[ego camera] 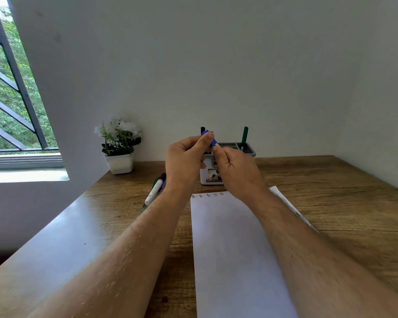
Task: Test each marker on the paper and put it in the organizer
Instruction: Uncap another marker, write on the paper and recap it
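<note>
Both hands are raised together above the desk (331, 180). The left hand (184, 157) pinches the blue cap (208, 136) of a blue marker between thumb and curled fingers; the right hand (234, 171) grips the white barrel end (216, 145) just beside the cap, its fingers curled round it. Most of the barrel is hidden inside the right hand. Whether the cap is seated or parted from the barrel cannot be told.

Directly behind the hands stands the organizer (246, 149), white below with a grey top tray; a green marker (245, 135) stands upright in its right rear compartment, and a dark marker (202, 130) shows above the left thumb. Below and in front of the hands lies the sheet of paper (234, 249), with a row of small test marks (207, 195) along its far edge. Left of the left wrist, loose markers (155, 190) lie on the desk, one white-barrelled on top. Farther left, against the wall, sits a potted plant (120, 145) with white flowers.
</note>
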`<control>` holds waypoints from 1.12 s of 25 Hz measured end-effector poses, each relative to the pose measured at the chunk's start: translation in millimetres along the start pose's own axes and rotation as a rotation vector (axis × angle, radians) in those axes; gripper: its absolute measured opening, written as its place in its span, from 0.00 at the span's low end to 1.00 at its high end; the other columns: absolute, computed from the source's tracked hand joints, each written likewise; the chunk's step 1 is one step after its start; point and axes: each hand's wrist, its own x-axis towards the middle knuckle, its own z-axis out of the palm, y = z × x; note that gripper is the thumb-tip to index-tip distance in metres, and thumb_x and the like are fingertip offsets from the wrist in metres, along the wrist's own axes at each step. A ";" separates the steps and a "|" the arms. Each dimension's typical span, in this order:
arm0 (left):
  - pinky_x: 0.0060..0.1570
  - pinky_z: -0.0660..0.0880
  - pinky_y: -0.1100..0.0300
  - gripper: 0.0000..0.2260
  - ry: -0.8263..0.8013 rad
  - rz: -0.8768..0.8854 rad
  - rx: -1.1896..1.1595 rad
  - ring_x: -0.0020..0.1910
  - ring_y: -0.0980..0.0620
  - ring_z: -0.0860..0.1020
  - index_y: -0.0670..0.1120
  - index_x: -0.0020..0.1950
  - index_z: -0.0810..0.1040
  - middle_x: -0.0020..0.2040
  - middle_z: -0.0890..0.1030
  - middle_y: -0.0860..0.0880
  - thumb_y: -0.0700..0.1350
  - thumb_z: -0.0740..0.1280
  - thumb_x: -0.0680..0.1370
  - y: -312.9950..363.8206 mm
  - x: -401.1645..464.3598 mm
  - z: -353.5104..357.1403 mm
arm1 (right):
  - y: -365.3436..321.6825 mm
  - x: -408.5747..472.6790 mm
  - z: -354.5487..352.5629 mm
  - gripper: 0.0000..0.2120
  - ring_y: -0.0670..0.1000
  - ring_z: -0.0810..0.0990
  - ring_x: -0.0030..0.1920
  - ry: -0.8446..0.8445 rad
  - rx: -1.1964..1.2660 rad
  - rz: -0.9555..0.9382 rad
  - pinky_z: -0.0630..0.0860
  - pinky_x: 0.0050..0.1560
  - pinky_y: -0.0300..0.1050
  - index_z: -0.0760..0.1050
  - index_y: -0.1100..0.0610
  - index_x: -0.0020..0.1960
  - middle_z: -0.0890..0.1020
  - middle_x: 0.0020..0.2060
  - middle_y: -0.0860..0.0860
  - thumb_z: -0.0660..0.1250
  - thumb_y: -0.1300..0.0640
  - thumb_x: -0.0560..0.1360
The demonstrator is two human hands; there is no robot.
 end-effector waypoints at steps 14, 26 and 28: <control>0.36 0.81 0.61 0.08 -0.055 -0.184 -0.568 0.33 0.51 0.80 0.43 0.45 0.77 0.43 0.83 0.40 0.32 0.63 0.78 11.0 2.0 -7.1 | -4.0 -3.4 0.6 0.20 0.37 0.74 0.25 0.147 0.201 -0.104 0.66 0.24 0.27 0.67 0.45 0.33 0.74 0.24 0.36 0.56 0.46 0.84; 0.26 0.66 0.61 0.12 -0.046 -0.339 -0.240 0.27 0.52 0.66 0.46 0.31 0.70 0.28 0.70 0.49 0.39 0.53 0.73 6.8 -7.7 -3.7 | 4.3 3.5 -13.3 0.12 0.41 0.73 0.29 0.250 0.336 0.074 0.70 0.31 0.36 0.80 0.55 0.58 0.81 0.36 0.49 0.58 0.58 0.82; 0.25 0.63 0.62 0.12 -0.060 -0.416 -0.124 0.26 0.53 0.64 0.48 0.30 0.68 0.26 0.68 0.50 0.39 0.53 0.71 3.9 -7.4 -4.2 | 2.5 4.2 -18.0 0.18 0.44 0.77 0.29 0.270 0.365 0.112 0.75 0.29 0.37 0.73 0.48 0.68 0.83 0.45 0.49 0.62 0.61 0.81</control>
